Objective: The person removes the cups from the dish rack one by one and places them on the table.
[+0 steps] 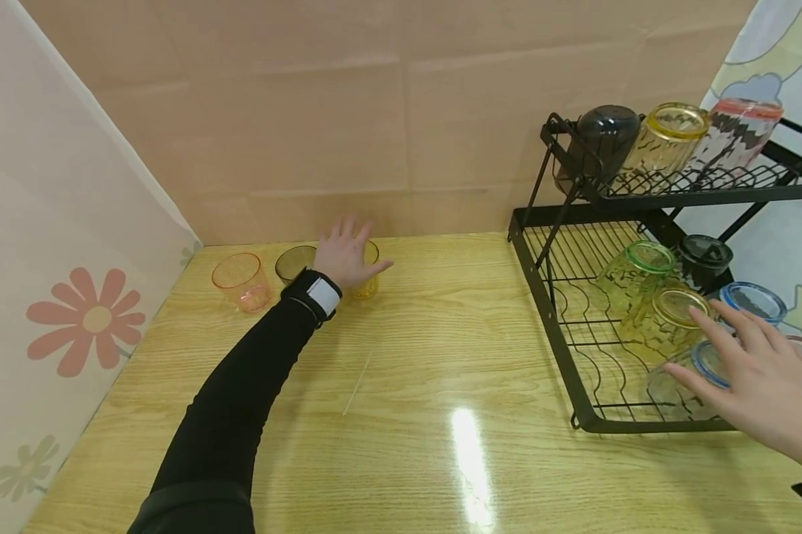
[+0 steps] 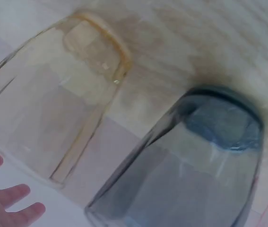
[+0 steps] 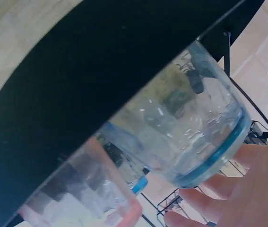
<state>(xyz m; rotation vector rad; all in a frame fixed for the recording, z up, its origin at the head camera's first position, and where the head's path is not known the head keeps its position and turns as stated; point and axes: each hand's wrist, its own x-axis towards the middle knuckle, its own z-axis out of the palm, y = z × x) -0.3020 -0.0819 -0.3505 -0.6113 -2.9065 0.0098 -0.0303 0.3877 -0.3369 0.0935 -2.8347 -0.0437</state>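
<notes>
Left hand (image 1: pixel 344 256): fingers spread wide, grasping nothing, near the yellow glass (image 1: pixel 368 287) and grey glass (image 1: pixel 293 262). Right hand (image 1: pixel 764 371): fingers extended and parted, grasping nothing, beside a blue-rimmed glass (image 1: pixel 681 389); contact cannot be determined. That glass occupies the lower tier of the black rack (image 1: pixel 641 426). Orange-rimmed glass (image 1: pixel 244 285): leftmost on the bench (image 1: pixel 408 445).

Apparently three glasses (image 1: pixel 239 285) stand on the table (image 1: pixel 408 445), left of the rack (image 1: pixel 550 319).
</notes>
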